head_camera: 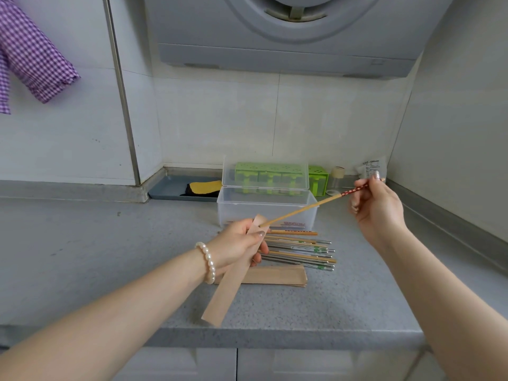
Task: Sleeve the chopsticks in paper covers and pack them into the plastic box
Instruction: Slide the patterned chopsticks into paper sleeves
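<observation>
My left hand [238, 247] grips a brown paper cover [231, 279] that slants down toward the counter's front edge. My right hand [375, 206] pinches the red patterned end of a wooden chopstick [299, 210], whose thin tip meets the cover's upper mouth by my left thumb. On the counter behind my left hand lie several loose wooden and metal chopsticks [299, 251]. A stack of paper covers [277, 274] lies flat in front of them. The clear plastic box [266, 209] stands behind with its lid up and a sleeved item at its bottom.
A green holder [319, 178] and a small jar [337, 177] stand behind the box by the wall. A grey tray [170, 188] with a yellow-and-black item sits at the back left. A range hood [288, 31] hangs overhead. A purple checked cloth [30, 56] hangs at upper left.
</observation>
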Demonstrator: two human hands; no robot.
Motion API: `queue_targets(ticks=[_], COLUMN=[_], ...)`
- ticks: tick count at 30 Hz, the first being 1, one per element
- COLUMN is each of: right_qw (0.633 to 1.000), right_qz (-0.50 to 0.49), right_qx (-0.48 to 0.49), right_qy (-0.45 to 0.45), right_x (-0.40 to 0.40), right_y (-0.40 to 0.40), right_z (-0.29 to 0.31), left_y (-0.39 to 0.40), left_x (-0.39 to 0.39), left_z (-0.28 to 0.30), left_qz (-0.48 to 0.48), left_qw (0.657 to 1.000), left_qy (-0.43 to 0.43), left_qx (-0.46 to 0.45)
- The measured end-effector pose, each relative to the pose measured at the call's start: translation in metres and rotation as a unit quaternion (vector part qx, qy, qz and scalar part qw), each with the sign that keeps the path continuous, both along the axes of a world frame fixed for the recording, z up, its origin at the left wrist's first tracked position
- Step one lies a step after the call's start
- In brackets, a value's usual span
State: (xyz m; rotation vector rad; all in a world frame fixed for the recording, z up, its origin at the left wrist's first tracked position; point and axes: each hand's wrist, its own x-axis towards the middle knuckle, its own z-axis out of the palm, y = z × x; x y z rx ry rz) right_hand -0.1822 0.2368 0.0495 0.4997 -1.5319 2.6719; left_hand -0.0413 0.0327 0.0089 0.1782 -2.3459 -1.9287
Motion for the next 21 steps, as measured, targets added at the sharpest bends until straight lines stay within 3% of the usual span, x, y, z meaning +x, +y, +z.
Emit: queue_targets(ticks=[14, 21], right_qw=[0.991, 0.992], right_qz=[-0.03, -0.027], right_qx=[0.078, 0.092], right_qy=[0.101, 0.085], right_x=[0.018, 0.012], right_y=[-0.005, -0.005], right_z=[0.005, 0.008], left_y=[-0.004, -0.006], left_x=[-0.003, -0.001], left_z=[-0.007, -0.01], left_qz=[0.017, -0.015], left_qw=[1.0, 1.0], left_qy=[-0.015, -0.02], left_qx=[-0.013, 0.004])
